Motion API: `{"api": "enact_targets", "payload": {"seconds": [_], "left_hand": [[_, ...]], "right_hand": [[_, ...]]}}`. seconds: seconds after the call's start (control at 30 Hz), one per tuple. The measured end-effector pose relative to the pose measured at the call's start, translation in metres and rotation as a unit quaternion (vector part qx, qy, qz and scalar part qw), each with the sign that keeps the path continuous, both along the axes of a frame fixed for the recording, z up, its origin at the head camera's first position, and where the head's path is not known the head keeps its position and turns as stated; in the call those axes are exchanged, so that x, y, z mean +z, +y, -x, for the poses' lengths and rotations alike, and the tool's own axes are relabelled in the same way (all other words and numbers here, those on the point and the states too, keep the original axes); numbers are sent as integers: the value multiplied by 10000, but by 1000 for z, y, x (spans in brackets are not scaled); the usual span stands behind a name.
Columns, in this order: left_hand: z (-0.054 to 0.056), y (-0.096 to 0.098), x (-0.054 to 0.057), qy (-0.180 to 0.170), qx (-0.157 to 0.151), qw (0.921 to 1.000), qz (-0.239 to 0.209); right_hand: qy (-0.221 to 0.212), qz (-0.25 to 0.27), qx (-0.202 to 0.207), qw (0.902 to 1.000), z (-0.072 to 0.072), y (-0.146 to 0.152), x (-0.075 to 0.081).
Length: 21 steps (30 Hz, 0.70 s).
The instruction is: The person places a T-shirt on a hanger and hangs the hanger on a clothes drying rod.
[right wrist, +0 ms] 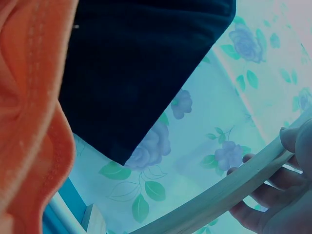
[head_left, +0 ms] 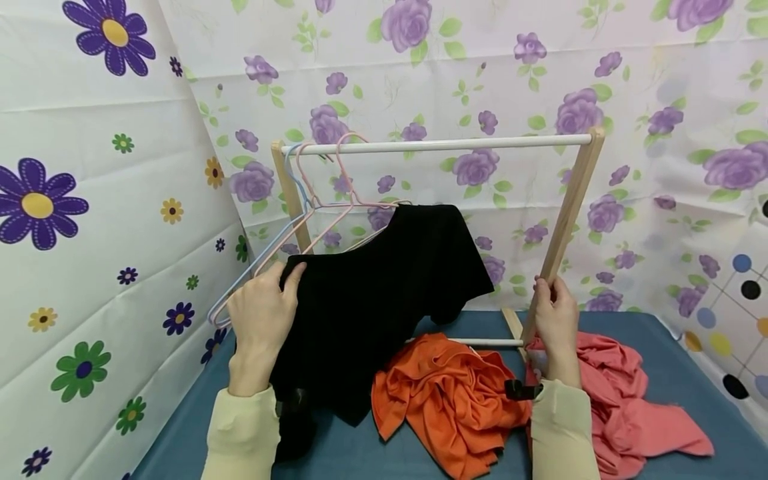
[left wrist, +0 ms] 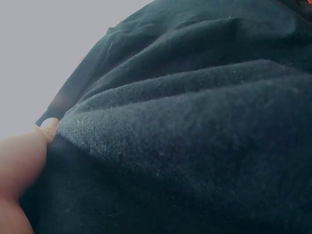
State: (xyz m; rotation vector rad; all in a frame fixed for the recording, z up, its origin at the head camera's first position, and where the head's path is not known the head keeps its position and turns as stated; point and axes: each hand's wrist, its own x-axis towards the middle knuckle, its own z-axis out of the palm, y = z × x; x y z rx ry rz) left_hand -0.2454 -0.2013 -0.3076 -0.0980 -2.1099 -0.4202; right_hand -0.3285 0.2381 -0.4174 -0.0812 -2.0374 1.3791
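Black garment (head_left: pixel 372 287) is pinched at its edge by the left fingers (head_left: pixel 293 280), hanging mostly right of them; right fingers (head_left: pixel 543 293) curl round a wooden post (head_left: pixel 569 207).

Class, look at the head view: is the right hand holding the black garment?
No, the right hand grips the wooden post.

It's a draped booth, folks: flowered sheets (head_left: pixel 384 87) far and left, dotted sheet (head_left: pixel 735 320) right, around a blue bench (head_left: pixel 180 427)!

There are three garments (head_left: pixel 384 300), three hangers (head_left: pixel 353 199), one rack (head_left: pixel 450 145).
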Motion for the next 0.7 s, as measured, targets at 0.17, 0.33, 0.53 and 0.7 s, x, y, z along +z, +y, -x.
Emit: {"api": "enact_targets", "payload": {"seconds": [0.17,0.33,0.53,0.7], "left_hand": [[-1,-1,-3,-157,86,9998,-62],[0,-2,-5,-191,130,9997,-82],[0,-6,-8,-269,40,9996,-110],[-1,-9,-8,-241,-144,9996,-82]], "right_hand": [[-71,30,32,10000,1,0,1],[-120,84,94,9998,-1,0,2],[-107,39,27,9999,-1,0,2],[-144,39,25,9999,-2,-2,1]]}}
